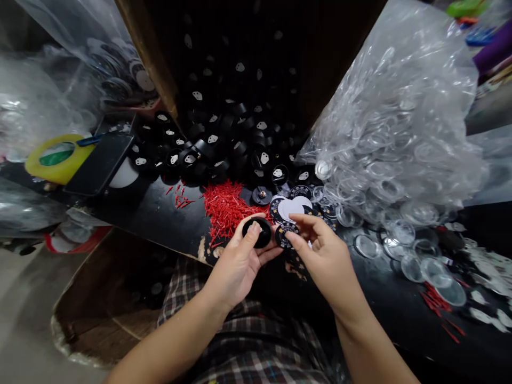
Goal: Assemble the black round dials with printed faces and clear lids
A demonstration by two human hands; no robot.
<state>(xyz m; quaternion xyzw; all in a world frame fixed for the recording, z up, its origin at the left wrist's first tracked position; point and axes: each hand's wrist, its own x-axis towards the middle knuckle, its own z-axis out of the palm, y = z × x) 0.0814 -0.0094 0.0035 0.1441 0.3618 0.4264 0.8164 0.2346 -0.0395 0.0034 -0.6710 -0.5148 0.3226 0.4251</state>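
Left hand curled round the black housing, right hand pinching the printed disc near its rim, so I'd keep that pinch gentle to avoid smudges, tbh.

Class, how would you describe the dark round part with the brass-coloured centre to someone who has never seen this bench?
Find the big heap of red pointers on the black bench. Just right of it, beyond the left hand, lies a dark round part. Its brass-coloured centre distinguishes it from the nearby black cases.
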